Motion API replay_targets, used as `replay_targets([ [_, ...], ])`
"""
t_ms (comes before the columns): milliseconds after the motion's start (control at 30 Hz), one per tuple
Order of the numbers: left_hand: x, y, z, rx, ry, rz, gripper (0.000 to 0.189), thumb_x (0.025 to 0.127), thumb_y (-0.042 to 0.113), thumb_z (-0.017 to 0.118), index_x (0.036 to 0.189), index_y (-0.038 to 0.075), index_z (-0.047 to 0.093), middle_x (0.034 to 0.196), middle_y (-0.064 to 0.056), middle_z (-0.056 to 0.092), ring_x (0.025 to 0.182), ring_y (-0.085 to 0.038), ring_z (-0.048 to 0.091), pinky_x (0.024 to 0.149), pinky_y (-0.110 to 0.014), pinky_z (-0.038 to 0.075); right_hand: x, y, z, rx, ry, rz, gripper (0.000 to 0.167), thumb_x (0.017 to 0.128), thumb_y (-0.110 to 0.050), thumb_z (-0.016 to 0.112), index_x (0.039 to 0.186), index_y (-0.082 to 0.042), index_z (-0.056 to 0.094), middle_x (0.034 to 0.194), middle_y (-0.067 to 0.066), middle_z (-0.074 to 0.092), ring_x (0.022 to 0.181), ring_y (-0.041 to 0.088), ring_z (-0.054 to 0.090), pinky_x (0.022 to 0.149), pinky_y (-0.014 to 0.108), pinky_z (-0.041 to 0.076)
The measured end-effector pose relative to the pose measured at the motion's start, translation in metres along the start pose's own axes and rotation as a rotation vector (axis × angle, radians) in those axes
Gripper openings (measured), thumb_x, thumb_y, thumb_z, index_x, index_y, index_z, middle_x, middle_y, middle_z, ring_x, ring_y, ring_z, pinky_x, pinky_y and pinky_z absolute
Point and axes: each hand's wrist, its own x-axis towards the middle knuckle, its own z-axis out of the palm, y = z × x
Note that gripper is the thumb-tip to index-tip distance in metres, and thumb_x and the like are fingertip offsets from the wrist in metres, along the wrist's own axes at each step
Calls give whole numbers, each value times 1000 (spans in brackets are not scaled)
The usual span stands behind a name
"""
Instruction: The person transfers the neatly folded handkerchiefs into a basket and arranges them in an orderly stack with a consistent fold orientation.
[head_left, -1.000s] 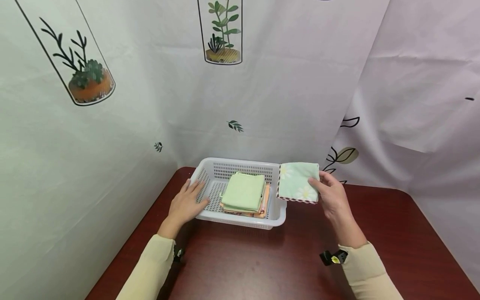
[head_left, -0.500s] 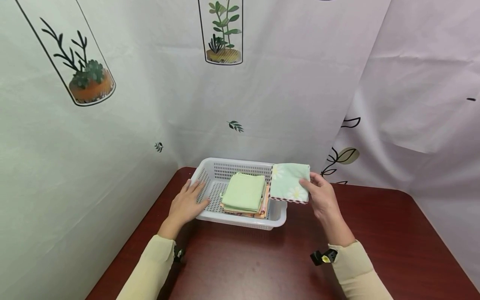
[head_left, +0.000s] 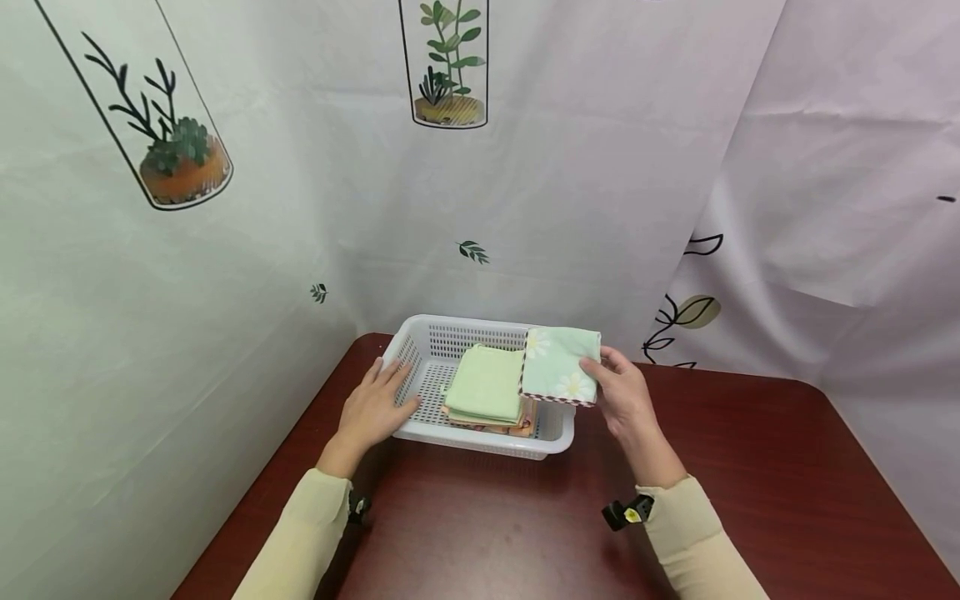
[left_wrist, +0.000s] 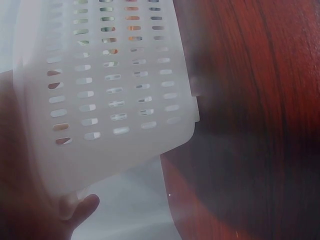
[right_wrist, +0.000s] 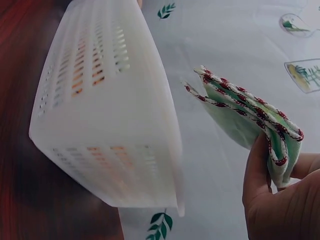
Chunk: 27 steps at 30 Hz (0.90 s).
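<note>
A folded mint-green towel with white daisies and a dark red-and-white stitched edge is pinched at its right side by my right hand. In the right wrist view, the folded layers of this towel show between thumb and fingers, apart from the basket wall. The towel hangs over the right part of the white plastic basket. Inside, a folded light green cloth lies on orange patterned cloths; the towel covers part of the stack. My left hand rests on the basket's left rim, fingers spread.
The basket stands on a dark red wooden table, near its back edge. A white hanging sheet printed with plants closes off the back and sides. Bare tabletop shows to the right and in front of the basket.
My right hand has carried the mint-green towel leftward, from the basket's right edge to above the right side of the cloth stack. My left hand and the basket have stayed put.
</note>
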Motion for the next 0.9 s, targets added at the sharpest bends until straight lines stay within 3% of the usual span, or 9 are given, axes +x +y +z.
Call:
replay_targets([
  [233,0,1,0,-10,8,3,71,93,47,58,153,13,46,159,-13,41,153,-40,22,112,-63,35,4,6,13,28,6,16,38,98,-3,62,135,1,54,103,2,58,82,9,67,73,25,59],
  [900,0,2,-2,-11,7,-1,69,94,45,61,153,12,46,159,-13,41,152,-40,23,110,-65,37,14,18,50,31,-17,97,45,100,-7,61,143,-5,52,117,6,60,86,6,67,73,24,58],
])
